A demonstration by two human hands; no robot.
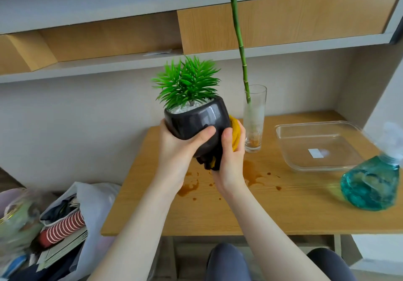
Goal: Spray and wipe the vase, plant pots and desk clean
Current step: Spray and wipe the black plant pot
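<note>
brown-stained pale wooden desk lies below both hands. left hand curls round the glossy dark ceramic pot, lifted and tilted; right hand presses a yellow-and-black cloth against its side. likely heavy, slick, breakable: best cupped underneath. beyond the fingertips, a clear glass vase.

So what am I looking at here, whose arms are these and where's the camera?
No machine here: a person wears a camera on the head, looking down at their own arms. The left hand has a grip on a dark plant pot, lifted and tilted above the wooden desk. The right hand presses a yellow and black cloth against the pot's side. On the desk stand a glass vase with a green stalk, a clear plastic tray and a blue spray bottle. Brown stains mark the wood.
</note>
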